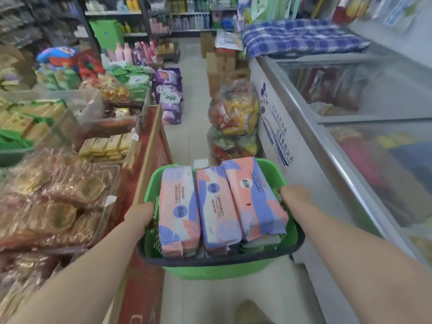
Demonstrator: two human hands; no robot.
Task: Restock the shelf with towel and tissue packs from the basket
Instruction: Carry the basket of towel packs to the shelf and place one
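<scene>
I carry a green plastic basket (pixel 210 268) in front of me in a shop aisle. My left hand (pixel 140 215) grips its left rim and my right hand (pixel 294 195) grips its right rim. Three pink and purple towel packs lie side by side on top of the load: one on the left (pixel 178 211), one in the middle (pixel 216 209), one on the right (pixel 252 197). More packs lie underneath, mostly hidden. Shelves (pixel 187 14) with bottles stand at the far end of the aisle.
A low counter (pixel 145 160) with packaged snacks runs along the left. A glass-topped chest freezer (pixel 350 136) lines the right. Plastic bags of snacks (pixel 233 111) and cardboard boxes (pixel 222 64) stand on the floor ahead beside the freezer; purple detergent bags (pixel 168 94) are stacked at the left.
</scene>
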